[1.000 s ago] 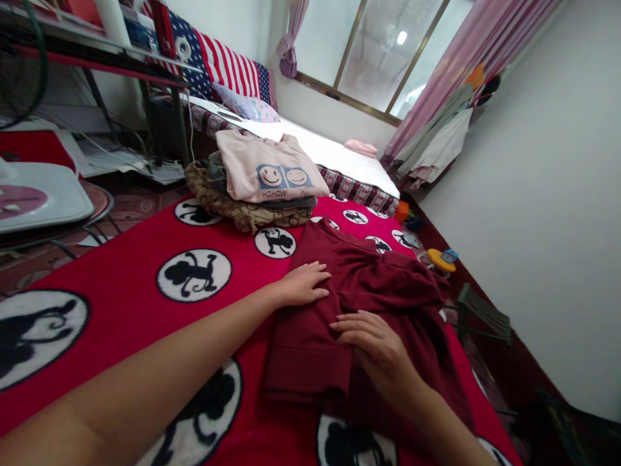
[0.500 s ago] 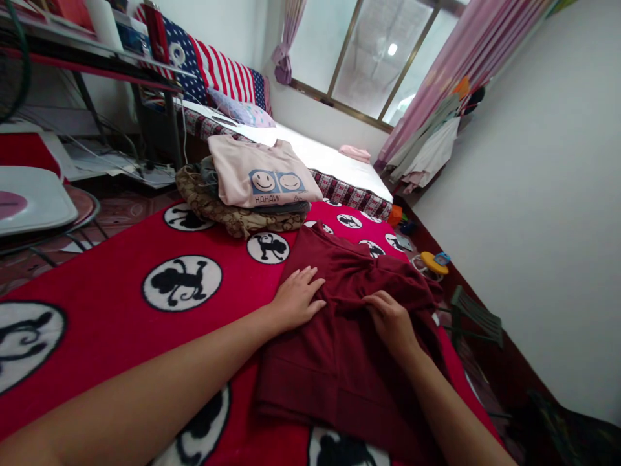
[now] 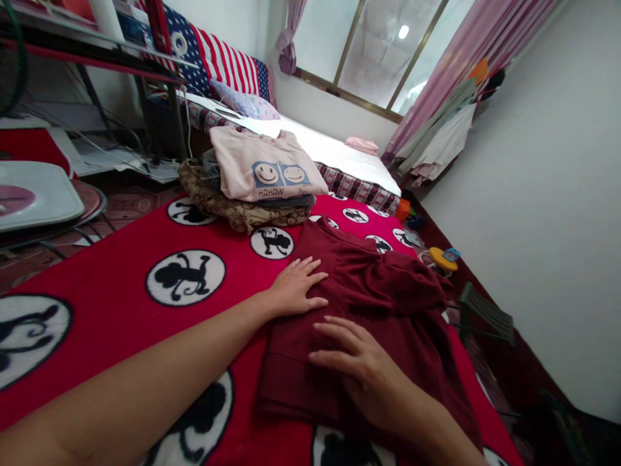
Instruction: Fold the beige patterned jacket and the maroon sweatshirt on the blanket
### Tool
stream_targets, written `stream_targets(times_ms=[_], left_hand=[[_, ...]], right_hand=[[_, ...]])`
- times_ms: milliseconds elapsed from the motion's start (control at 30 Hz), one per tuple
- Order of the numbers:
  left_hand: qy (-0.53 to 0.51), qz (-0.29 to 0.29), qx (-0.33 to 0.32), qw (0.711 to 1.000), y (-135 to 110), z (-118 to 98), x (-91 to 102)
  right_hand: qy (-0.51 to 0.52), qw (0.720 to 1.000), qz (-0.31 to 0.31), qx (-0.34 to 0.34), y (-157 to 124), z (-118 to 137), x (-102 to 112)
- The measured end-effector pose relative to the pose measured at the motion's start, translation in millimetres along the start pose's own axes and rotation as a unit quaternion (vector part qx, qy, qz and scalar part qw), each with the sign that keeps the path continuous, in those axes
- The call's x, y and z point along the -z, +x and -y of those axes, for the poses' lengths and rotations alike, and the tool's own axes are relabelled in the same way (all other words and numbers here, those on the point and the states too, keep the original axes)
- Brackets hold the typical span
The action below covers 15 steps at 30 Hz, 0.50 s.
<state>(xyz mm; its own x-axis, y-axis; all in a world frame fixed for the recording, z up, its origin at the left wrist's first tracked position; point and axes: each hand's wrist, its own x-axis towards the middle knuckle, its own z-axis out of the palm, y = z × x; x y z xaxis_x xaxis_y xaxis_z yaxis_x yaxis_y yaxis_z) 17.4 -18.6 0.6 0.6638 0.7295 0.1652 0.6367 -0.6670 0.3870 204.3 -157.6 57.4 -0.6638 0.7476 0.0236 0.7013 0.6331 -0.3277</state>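
Garment of dark maroon cloth point(image 3: 378, 285) lies along the right edge of a red blanket printed with black monkeys point(image 3: 111, 317). The left hand point(image 3: 297, 288) rests flat on it, fingers spread; the right hand point(image 3: 366, 375) keeps its fingers parted over it, contact unclear, thumb partly hidden. By the metal-legged desk's point(image 3: 92, 57) right end, a dark-red cylindrical bottle point(image 3: 158, 29) is cut off, contents hidden.

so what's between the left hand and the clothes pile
In the head view, red blanket with a round monkey print lies between the left hand and the clothes pile, with the maroon garment alongside.
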Motion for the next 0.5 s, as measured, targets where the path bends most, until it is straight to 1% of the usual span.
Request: stream_targets(times_ms=[33,100,167,200,233,267,300,333,367,400,433,467,500], left_hand=[[0.004,0.003,0.0,1.0,-0.1,-0.9,1.1],[0.01,0.011,0.009,1.0,-1.5,-5.5,2.3],[0.011,0.016,0.022,1.0,-3.6,-12.4,1.0],[0.011,0.015,0.026,0.999,-4.7,-15.8,-0.9],[0.014,0.01,0.028,0.999,-5.5,-18.8,-3.5],[0.02,0.001,0.027,0.999,-6.2,-21.1,-6.8],[0.026,-0.01,0.024,0.999,-6.5,-22.6,-10.4],[0.033,-0.023,0.022,0.999,-6.6,-23.4,-14.1],[0.039,-0.034,0.021,0.998,-6.4,-23.7,-17.4],[0.042,-0.044,0.021,0.998,-6.1,-23.5,-20.3],[0.045,-0.05,0.02,0.998,-5.7,-23.2,-22.4],[0.047,-0.054,0.02,0.997,-5.4,-22.9,-23.8],[0.048,-0.057,0.019,0.997,-5.2,-22.6,-24.6]], right_hand=[[0.024,0.999,0.031,0.005,-0.2,9.3,-1.9],[0.078,0.995,0.062,-0.002,-2.1,20.8,-4.1],[0.143,0.988,0.063,-0.018,-5.8,22.0,-2.0],[0.173,0.983,0.045,-0.033,-8.2,18.0,1.4],[0.194,0.979,0.012,-0.054,-11.1,10.3,6.3],[0.2,0.976,-0.041,-0.08,-14.6,-1.3,12.8],[0.186,0.97,-0.113,-0.112,-18.7,-17.0,20.5],[0.152,0.956,-0.199,-0.151,-23.4,-36.3,29.0],[0.096,0.935,-0.291,-0.18,-28.5,-58.5,38.0],[0.031,0.901,-0.376,-0.213,-33.9,-82.5,47.0],[-0.035,0.863,-0.434,-0.254,-39.2,-106.9,55.6],[-0.091,0.825,-0.467,-0.305,-44.1,-130.3,63.1],[-0.116,0.787,-0.482,-0.366,-48.1,-151.4,69.4]])
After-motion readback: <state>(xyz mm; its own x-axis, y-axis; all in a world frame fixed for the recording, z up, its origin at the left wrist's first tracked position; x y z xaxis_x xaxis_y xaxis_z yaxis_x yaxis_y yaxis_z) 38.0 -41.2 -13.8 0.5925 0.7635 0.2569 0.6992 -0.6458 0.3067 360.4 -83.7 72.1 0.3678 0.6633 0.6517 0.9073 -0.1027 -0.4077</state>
